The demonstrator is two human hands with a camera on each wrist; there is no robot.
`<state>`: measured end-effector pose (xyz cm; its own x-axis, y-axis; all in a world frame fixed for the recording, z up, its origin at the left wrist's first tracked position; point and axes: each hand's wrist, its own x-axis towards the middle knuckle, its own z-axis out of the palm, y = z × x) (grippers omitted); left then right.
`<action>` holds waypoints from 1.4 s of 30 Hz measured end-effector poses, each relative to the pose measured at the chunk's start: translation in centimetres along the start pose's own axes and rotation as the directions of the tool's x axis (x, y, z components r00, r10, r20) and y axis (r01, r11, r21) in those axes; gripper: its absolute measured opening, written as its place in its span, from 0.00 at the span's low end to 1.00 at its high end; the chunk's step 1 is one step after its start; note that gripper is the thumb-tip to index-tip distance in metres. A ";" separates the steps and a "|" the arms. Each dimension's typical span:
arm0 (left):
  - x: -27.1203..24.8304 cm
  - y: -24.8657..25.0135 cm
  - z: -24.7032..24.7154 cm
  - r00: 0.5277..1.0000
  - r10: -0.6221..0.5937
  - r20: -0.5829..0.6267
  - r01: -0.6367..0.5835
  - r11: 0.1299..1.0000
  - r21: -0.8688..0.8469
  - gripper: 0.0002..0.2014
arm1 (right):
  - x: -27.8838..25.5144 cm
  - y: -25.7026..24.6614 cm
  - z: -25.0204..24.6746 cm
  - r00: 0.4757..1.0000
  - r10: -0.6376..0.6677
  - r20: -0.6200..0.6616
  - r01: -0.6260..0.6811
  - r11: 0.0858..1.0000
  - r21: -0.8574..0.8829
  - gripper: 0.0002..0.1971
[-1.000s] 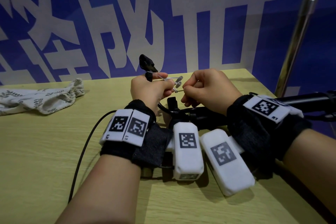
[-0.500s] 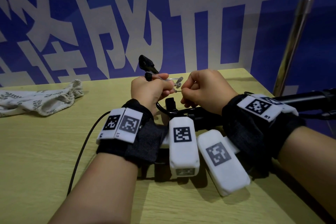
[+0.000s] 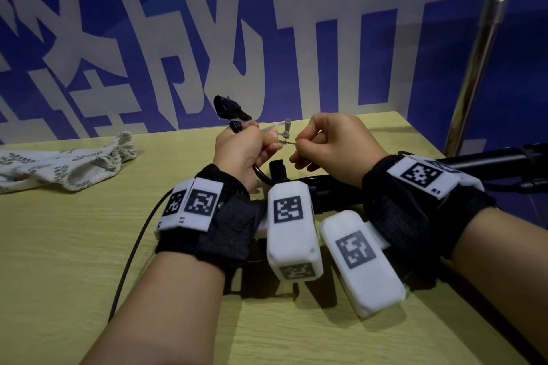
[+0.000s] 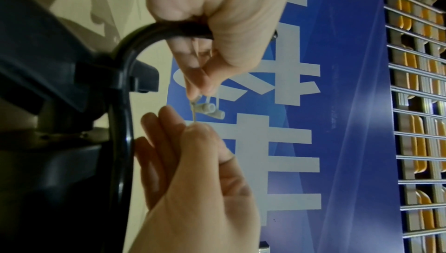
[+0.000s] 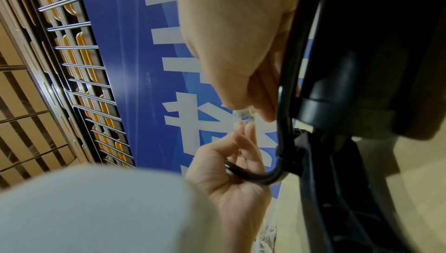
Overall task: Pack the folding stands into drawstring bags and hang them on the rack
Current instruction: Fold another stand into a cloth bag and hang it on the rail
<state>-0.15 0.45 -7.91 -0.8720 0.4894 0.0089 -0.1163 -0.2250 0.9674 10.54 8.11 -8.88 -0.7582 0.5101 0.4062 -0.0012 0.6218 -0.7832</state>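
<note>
Above the pale wood-grain table [image 3: 74, 261], my left hand [image 3: 240, 148] curls around a glossy black cable [image 4: 125, 77] and pinches thin clear ties with small cylindrical ends [image 4: 207, 109]. My right hand [image 3: 335, 148] pinches one tie's tip. Behind my wrists lies the black tubular folding stand [image 3: 480, 161], mostly hidden. Off left lies a crumpled, leaf-printed cloth drawstring bag [image 3: 68, 164], cut off by the frame edge.

Your bag [image 3: 68, 164] is off-white with a grey-green leaf print, the table [image 3: 74, 246] yellowish wood grain, and the banner [image 3: 189, 38] blue with white lettering.
</note>
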 end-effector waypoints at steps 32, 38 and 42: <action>0.0 0.8 -1.8 0.815 0.560 0.148 -0.506 0.563 0.653 0.32 | 0.2 0.5 -0.1 0.981 0.162 -0.108 -0.136 0.966 0.219 0.08; 1.7 2.5 -2.3 0.967 0.254 0.026 -0.127 0.389 0.912 0.20 | 0.2 0.6 -0.1 0.978 0.197 -0.072 -0.178 0.960 0.217 0.09; 3.0 4.1 -2.2 0.991 0.132 0.011 -0.047 0.277 0.960 0.11 | 0.3 0.6 -0.1 0.975 0.213 -0.061 -0.196 0.958 0.209 0.08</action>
<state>-4.30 -0.89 -4.44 -0.8745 0.4645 0.1395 0.4654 0.7230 0.5106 10.34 8.70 -9.20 -0.6999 0.6659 0.2583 0.0112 0.3719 -0.9282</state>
